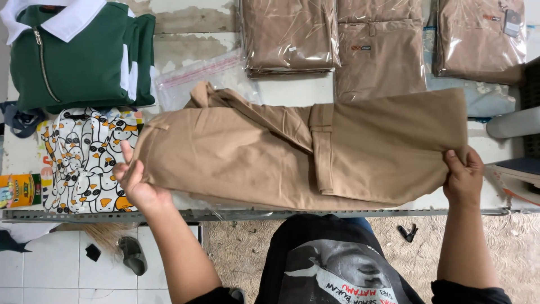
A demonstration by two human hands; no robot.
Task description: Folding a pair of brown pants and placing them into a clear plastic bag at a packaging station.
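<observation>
Tan trousers [292, 152], pinched at each end by left hand [135, 180] and right hand [464, 174], could sag mid-frame and unfold if either grip loosens.

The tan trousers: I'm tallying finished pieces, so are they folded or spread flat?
Folded: the tan trousers lie doubled over, layers overlapping at the belt loop, both hands gripping the ends.

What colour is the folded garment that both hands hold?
Plain tan; the garment shows best in the head view, the only one.
</observation>
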